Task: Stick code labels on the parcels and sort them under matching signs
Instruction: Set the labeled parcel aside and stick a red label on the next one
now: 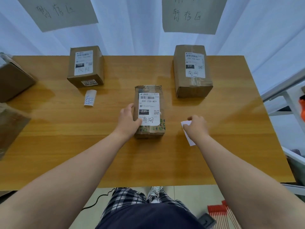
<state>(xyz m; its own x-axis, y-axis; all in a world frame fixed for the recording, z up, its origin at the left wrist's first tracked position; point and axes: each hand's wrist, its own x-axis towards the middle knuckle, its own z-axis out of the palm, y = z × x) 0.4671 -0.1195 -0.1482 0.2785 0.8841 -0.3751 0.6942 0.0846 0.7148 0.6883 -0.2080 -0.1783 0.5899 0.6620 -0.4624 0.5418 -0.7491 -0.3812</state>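
Fingers [188,125] pinching label sheet [189,139]

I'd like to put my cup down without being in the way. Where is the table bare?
The near strip of the table is bare apart from the forearms, as is the right end past the right hand. The left edge is crowded with boxes, and the middle parcel, held by the left hand, fills the centre.

Glossy wood-grain table [214,154] carries matt brown cardboard parcels [149,111], taped and paper-labelled; paper signs [193,14] hang on cloth at twelve o'clock.
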